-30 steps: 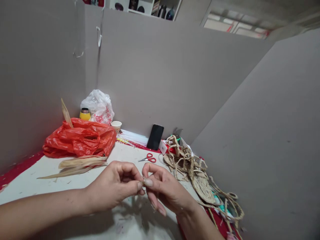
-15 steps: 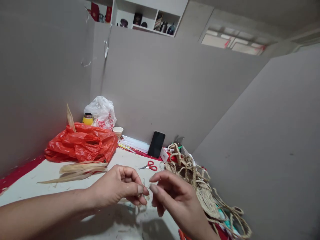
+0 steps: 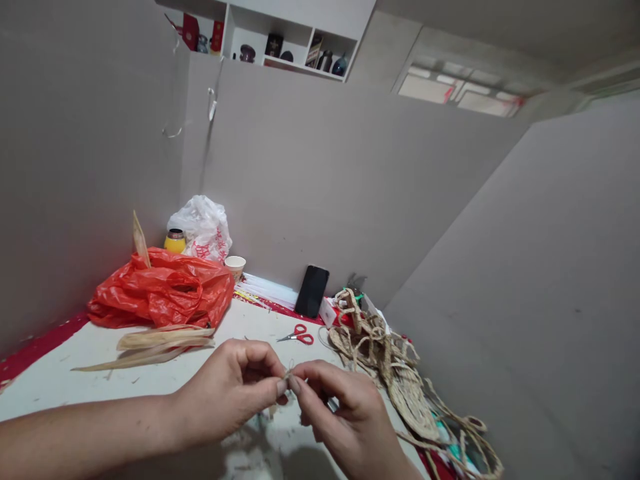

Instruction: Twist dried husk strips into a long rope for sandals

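Between my fingertips is a thin looped strand (image 3: 291, 365), maybe wire or fibre; it is too small to tell which. My left hand (image 3: 235, 380) pinches it between thumb and forefinger. From the other side, my right hand (image 3: 343, 403) meets it with thumb and forefinger pressed together at the same spot. Both hands hover over the pale tabletop. Just beyond them lie small red-handled scissors (image 3: 299, 335). Dried husk strips (image 3: 155, 345) rest beyond my left forearm. What lies beneath my hands is partly hidden.
A red plastic bag (image 3: 160, 290) stands at the left, near a white bag (image 3: 203, 227), a yellow jar (image 3: 175, 241) and a paper cup (image 3: 235, 265). A black phone (image 3: 312, 291) leans at the back wall. Braided cord (image 3: 410, 397) is heaped on the right.
My right hand has moved left, and its thumb and forefinger have closed at the strand beside my left fingertips. The view has shifted slightly.
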`<action>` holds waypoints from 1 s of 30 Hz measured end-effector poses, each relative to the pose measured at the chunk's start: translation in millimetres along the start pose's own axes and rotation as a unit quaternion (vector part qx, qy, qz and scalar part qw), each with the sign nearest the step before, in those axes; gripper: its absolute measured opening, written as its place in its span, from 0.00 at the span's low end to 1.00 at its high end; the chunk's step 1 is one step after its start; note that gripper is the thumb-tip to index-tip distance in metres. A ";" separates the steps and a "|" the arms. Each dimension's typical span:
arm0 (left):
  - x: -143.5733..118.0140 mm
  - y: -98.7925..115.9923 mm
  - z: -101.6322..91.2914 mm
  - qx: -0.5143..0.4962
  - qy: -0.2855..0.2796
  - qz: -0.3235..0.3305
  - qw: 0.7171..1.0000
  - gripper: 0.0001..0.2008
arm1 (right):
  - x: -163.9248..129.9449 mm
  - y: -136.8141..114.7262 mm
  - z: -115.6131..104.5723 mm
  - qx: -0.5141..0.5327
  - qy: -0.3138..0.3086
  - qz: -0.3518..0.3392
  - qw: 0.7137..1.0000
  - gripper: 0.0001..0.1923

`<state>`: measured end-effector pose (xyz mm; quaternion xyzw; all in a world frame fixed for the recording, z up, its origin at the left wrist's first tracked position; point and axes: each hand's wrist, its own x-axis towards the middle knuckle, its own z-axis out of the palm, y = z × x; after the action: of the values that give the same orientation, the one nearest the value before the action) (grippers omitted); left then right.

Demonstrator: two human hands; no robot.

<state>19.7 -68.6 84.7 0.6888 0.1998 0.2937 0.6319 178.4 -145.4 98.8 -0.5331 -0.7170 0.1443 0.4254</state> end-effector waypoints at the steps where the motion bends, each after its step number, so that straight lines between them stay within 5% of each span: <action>1: -0.6 -1.0 -0.2 0.044 0.007 0.022 0.999 0.07 | 0.0 0.5 0.0 0.030 -0.010 0.043 0.999 0.10; 5: -3.8 -7.6 -2.2 0.212 0.011 0.187 0.959 0.06 | 0.0 5.4 -2.9 0.143 -0.084 0.210 0.964 0.13; 9: -6.4 -11.5 -3.4 0.292 0.001 0.285 0.913 0.07 | 0.7 7.6 -8.6 0.181 -0.144 0.248 0.941 0.15; 22: -6.5 -14.4 -0.6 0.330 0.019 0.318 0.889 0.09 | 0.2 4.5 -21.1 0.116 -0.231 0.174 0.950 0.09; 30: -7.2 -11.8 -1.1 0.307 -0.002 0.233 0.923 0.07 | 0.3 5.6 -24.4 0.097 -0.248 0.148 0.952 0.10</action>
<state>14.8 -71.0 72.0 0.8770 0.1122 0.3554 0.3034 200.6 -149.0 109.8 -0.5370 -0.6954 0.4022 0.2573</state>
